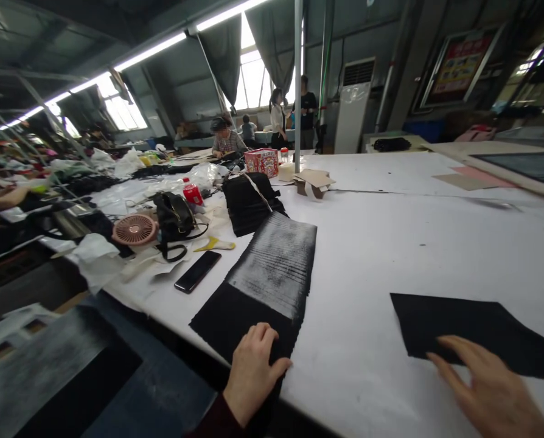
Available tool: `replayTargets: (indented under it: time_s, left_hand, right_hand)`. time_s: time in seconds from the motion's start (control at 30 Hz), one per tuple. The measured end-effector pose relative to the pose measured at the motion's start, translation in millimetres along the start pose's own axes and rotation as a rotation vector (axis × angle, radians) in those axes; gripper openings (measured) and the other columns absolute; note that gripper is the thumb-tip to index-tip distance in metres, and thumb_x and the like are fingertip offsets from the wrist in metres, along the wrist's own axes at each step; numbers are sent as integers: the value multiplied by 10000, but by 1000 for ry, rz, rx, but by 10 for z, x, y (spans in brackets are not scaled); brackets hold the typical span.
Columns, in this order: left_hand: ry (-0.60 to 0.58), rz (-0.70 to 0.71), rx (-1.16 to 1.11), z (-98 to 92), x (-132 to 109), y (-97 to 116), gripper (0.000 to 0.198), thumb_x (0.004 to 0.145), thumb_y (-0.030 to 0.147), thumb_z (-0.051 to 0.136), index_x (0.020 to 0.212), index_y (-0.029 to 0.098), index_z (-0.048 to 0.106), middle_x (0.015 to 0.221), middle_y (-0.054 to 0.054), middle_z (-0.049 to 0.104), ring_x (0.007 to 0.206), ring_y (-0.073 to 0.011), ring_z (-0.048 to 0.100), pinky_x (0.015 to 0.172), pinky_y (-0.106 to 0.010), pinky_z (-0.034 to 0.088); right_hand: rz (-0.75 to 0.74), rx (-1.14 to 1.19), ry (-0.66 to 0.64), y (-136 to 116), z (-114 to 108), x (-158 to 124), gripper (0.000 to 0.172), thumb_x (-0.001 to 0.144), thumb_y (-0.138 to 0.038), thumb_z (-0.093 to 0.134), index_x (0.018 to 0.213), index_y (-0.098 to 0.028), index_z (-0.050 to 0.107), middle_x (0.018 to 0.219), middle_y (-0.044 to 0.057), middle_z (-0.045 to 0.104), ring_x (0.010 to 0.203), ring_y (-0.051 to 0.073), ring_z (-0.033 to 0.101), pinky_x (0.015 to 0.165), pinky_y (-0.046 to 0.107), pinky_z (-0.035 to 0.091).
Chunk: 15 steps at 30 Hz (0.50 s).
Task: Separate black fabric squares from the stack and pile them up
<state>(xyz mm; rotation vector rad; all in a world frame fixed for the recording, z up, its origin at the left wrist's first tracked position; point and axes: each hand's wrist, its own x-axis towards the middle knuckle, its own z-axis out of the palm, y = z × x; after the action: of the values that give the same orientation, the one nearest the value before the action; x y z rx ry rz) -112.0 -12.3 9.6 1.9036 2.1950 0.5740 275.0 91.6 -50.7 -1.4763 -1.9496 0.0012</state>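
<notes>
Counts: bare hands 2, i.e. left hand (254,371) + right hand (491,383). Loose black fabric panel (473,325) by the right: 1. Fanned fabric stack (278,258): 1, layers too fine to count. Smartphone (198,272) 1, desk fan (136,229) 1, black handbag (174,216) 1, red bottle (192,193) 1, red patterned box (260,162) 1, floor-standing air conditioner (354,109) 1.

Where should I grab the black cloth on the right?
Probably the near edge of the black cloth, by its left corner, pinched from the near side: it lies flat on the white table, and the right hand is at that edge.
</notes>
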Motion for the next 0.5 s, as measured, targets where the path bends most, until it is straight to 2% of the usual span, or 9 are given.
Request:
replayTargets:
  time_s: [0.13,0.27,0.37,0.5]
  left_hand:
    - [-31,31,41,44,-16,-32,125,816,200,650,938,198,621,1024,-45,609,970,-223,569,845,-331,471]
    - [-52,69,111,95,0,-67,125,876,144,529,929,197,629,1071,-59,620,1000,-223,576,828,-324,476]
    - [-65,93,130,108,21,-119,194,906,116,450,921,191,628,1042,-58,632,970,-215,590,787,-312,478]
    - [-41,79,25,69,52,-207,219,932,146,420,900,201,630,995,-40,645,920,-194,610,767,-297,465]
  right_hand:
    - [-199,179,-210,-926,425,-257,302,930,-407,514,1159,-231,603,1188,94,640,1087,259,601,949,420,486]
    - [-327,319,-355,-1679,585,-296,305,943,-218,480,1234,-235,570,1256,58,619,1136,209,579,968,353,494]
    - [-360,355,-417,-1993,644,-237,364,922,-128,463,1263,-222,549,1290,55,599,1144,210,562,980,367,484]
    - [-390,359,-461,-2206,728,-158,414,904,-65,439,1280,-214,532,1316,55,580,1129,221,544,958,392,479]
